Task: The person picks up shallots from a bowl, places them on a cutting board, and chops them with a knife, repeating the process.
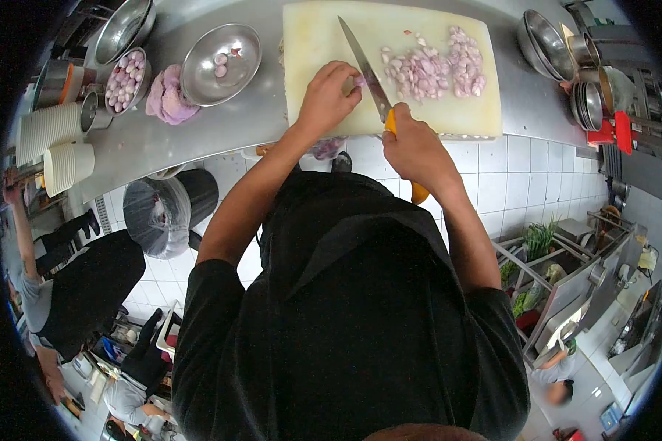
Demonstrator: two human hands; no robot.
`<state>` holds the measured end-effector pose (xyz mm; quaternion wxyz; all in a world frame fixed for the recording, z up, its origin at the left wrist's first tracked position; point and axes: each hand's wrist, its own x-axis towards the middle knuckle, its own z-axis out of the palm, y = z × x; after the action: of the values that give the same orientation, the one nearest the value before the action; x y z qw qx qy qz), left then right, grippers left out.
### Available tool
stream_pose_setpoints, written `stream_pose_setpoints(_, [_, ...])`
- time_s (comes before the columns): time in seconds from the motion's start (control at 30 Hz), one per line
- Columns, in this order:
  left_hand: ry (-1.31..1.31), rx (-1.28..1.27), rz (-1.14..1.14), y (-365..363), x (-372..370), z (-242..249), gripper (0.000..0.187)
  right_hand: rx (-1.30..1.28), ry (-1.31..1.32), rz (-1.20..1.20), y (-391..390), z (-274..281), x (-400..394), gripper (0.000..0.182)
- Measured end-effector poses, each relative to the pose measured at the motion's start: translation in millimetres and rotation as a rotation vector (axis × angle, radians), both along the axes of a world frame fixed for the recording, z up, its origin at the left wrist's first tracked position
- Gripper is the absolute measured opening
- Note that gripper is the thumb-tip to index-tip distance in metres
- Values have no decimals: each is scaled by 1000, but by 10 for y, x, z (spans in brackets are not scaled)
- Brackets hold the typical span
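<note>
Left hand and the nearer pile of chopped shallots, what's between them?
In the head view, the knife blade, then a narrow strip of bare cutting board.

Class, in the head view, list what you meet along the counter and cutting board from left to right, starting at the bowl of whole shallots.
Bowl of whole shallots, crumpled pink bundle, metal bowl with a few shallots, left hand, knife blade, larger heap of cut shallots, smaller heap, nested metal bowls.

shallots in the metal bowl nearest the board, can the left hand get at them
Probably yes: nothing stands between the left hand and the shallots in the open bowl, but that hand seems to hold another shallot.
</note>
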<state>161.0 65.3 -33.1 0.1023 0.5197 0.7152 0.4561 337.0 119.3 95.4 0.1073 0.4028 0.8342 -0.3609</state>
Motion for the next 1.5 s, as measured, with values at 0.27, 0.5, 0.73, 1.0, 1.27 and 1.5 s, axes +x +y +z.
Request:
stream_pose_setpoints(0.27, [-190, 34, -16, 42, -75, -1, 14, 5, -2, 13, -3, -15, -21, 25])
stream_pose_setpoints(0.5, [-262, 85, -1, 34, -73, -76, 16, 118, 73, 28, 40, -572, -193, 29])
stream_pose_setpoints(0.73, [-209, 91, 3, 23, -77, -70, 14, 28, 38, -12, 180, -277, -293, 23])
stream_pose_setpoints(1.0, [-159, 46, -9, 12, -101, -89, 14, 92, 89, 23, 241, -593, -466, 33])
stream_pose_setpoints(1.27, [-146, 40, -3, 16, -88, -70, 14, 317, 213, 104, 226, -914, -423, 21])
stream_pose_setpoints(1.5, [-137, 33, 6, 4, -90, -66, 14, 117, 43, -1, 108, -563, -530, 35])
